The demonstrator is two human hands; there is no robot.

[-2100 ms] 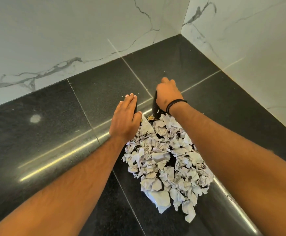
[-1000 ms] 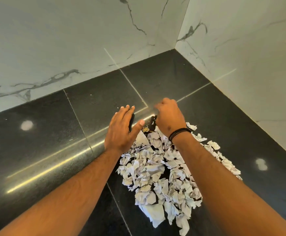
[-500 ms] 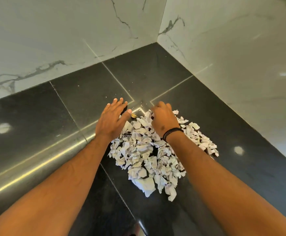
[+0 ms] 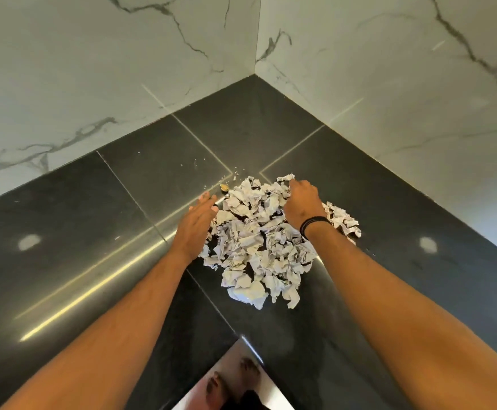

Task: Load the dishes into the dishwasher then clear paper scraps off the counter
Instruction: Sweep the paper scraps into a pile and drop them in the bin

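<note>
A heap of crumpled white paper scraps (image 4: 256, 241) lies on a glossy black stone counter (image 4: 78, 261), near the inner corner where two white marble-veined walls (image 4: 93, 69) meet. A smaller cluster of scraps (image 4: 343, 220) sits just to the right of the heap, partly hidden behind the right wrist. Tiny crumbs and a small yellowish bit (image 4: 224, 187) lie at the heap's far edge. The left hand (image 4: 195, 224) lies at the left side of the heap, palm down, fingers straight and close together, touching the edge of the scraps. The right hand (image 4: 302, 204) rests on the far right part of the heap with its fingers curled down into the paper; whether they actually grip any pieces cannot be told. A black band (image 4: 314, 224) circles the right wrist. Both bare forearms reach in from the lower corners of the view. Pale seams cross the counter, and ceiling lights reflect in it as bright streaks and spots. At the bottom centre, past the counter's edge, the person's bare feet (image 4: 232, 383) stand on a light floor.
</note>
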